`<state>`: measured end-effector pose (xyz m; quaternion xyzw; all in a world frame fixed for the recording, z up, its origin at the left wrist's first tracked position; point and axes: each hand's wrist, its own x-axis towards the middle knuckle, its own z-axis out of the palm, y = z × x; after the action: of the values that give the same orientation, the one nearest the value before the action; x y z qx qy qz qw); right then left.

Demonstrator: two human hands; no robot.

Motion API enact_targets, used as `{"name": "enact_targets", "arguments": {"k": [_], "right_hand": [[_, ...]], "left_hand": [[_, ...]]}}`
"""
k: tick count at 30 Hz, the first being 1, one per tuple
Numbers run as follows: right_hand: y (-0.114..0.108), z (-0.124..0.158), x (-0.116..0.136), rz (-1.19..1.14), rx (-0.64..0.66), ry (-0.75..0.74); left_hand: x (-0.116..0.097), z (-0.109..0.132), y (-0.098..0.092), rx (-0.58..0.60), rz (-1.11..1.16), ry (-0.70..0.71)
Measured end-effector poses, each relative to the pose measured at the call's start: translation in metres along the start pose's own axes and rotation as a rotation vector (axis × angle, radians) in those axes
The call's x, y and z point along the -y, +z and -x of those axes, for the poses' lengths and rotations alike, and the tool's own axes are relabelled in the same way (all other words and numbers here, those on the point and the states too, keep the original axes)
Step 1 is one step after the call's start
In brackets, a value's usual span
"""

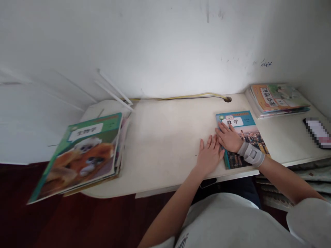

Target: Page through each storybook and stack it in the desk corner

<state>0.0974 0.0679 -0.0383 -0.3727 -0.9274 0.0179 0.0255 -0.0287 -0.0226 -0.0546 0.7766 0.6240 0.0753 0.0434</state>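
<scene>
A mathematics textbook [254,136] with a blue top and a city skyline on its cover lies at the right part of the white desk [160,148]. My right hand [229,137] rests on its left side, fingers stretched out and palm down. A grey wrist support [250,154] wraps that wrist. Beside the book's left edge, my left hand [209,155] lies flat on the desk with its fingers extended; its fingertips come close to my right hand. Whether the left hand touches the book's edge is hard to tell.
A stack topped by a green biology textbook [85,151] overhangs the desk's left end. More books [280,98] are stacked at the back right, near a phone [318,132]. A yellow and black cable [178,97] runs along the wall into a hole [227,99].
</scene>
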Motion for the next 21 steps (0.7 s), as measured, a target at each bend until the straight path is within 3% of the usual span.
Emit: {"name": "enact_targets", "arguments": {"k": [7, 10, 12, 15, 17, 21], "right_hand": [[0.000, 0.000, -0.005, 0.018, -0.019, -0.030], [0.002, 0.004, -0.020, -0.019, -0.017, -0.037], [0.003, 0.018, -0.042, -0.028, -0.026, 0.056], [0.004, 0.053, -0.082, 0.008, -0.063, 0.402], [0.005, 0.078, -0.103, 0.012, -0.068, 0.555], [0.007, 0.106, -0.118, -0.030, -0.057, 0.552]], "left_hand": [[0.000, 0.001, 0.001, -0.010, -0.030, -0.015], [0.000, 0.001, 0.002, -0.018, -0.024, -0.016], [0.001, 0.001, 0.003, -0.027, -0.014, -0.015], [0.001, 0.000, 0.004, -0.014, 0.009, -0.013], [0.001, -0.001, 0.004, 0.000, 0.021, -0.015], [0.000, -0.003, 0.002, 0.020, 0.021, -0.025]]}}
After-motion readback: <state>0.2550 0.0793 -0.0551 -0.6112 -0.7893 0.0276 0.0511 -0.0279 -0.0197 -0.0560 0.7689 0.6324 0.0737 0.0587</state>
